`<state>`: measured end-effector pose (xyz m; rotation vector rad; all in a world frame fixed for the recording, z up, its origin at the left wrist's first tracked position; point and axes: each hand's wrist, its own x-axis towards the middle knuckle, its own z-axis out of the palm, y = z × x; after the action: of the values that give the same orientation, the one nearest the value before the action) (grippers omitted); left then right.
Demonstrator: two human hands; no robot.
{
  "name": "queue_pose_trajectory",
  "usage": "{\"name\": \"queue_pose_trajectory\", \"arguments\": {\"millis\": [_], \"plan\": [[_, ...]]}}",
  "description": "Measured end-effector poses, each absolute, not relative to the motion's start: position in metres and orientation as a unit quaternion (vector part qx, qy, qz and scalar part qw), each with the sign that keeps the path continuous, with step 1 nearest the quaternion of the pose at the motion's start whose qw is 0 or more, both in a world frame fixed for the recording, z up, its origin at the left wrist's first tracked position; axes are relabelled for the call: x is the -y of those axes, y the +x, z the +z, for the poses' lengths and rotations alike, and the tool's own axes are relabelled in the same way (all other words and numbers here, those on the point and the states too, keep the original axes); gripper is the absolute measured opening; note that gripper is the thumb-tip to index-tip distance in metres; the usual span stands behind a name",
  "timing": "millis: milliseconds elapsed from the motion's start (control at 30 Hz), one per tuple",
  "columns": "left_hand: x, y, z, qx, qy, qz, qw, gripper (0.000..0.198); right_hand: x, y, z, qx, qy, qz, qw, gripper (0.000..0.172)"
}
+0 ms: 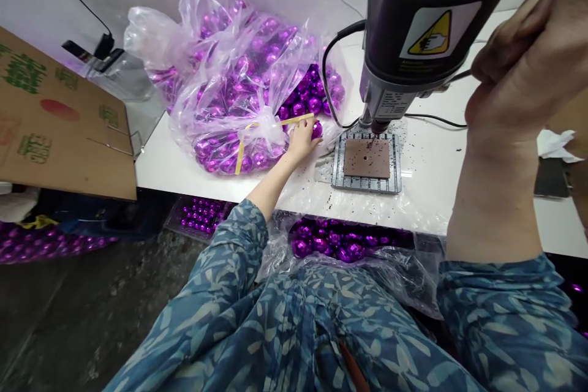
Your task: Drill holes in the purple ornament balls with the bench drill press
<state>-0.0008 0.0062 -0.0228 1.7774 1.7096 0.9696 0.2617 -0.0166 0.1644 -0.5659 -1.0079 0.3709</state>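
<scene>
Left hand: the left hand (pixel 303 139) reaches to centre frame, fingers curled on a purple ball (pixel 316 129) at the mouth of the bag (pixel 229 92); the grip looks loose, as the ball sits at the fingertips.
Right hand: the right hand (pixel 523 61), upper right, is closed round a thin lever (pixel 459 76) on the drill press (pixel 413 30), raised beside the machine head.
Drill press: the bit stands clear above the brown pad (pixel 366 158) on the ribbed base (pixel 365 182), with nothing under it.
Bag: it lies open toward the press, within easy reach of the hand.
Table: dark chips speck the white table (pixel 436 196) around the base.
Lap: a second sheet (pixel 349 251) with balls sags below the table edge, apparently to catch pieces.
Box: a cardboard box (pixel 59 128) stands at left.
</scene>
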Motion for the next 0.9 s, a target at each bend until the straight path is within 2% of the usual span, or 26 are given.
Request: {"name": "queue_pose_trajectory", "arguments": {"millis": [100, 200, 300, 433, 600, 900], "plan": [[-0.006, 0.005, -0.027, -0.576, 0.649, 0.406, 0.286, 0.054, 0.016, 0.262, 0.163, 0.490, -0.241, 0.168, 0.821, 0.070], [0.018, 0.010, -0.024, -0.509, 0.616, 0.463, 0.383, 0.065, 0.012, 0.262, 0.161, 0.489, -0.216, 0.179, 0.826, 0.064], [0.044, 0.019, -0.022, -0.455, 0.594, 0.440, 0.496, 0.070, 0.009, 0.262, 0.160, 0.469, -0.205, 0.183, 0.839, 0.065], [0.057, 0.039, -0.030, -0.394, 0.611, 0.415, 0.547, 0.070, 0.015, 0.263, 0.161, 0.487, -0.228, 0.175, 0.825, 0.068], [0.046, 0.057, -0.049, -0.415, 0.655, 0.392, 0.496, 0.073, 0.026, 0.263, 0.164, 0.501, -0.231, 0.174, 0.816, 0.066], [0.045, 0.079, -0.047, -0.454, 0.739, 0.384, 0.316, 0.056, 0.028, 0.261, 0.167, 0.510, -0.228, 0.171, 0.812, 0.062]]}}
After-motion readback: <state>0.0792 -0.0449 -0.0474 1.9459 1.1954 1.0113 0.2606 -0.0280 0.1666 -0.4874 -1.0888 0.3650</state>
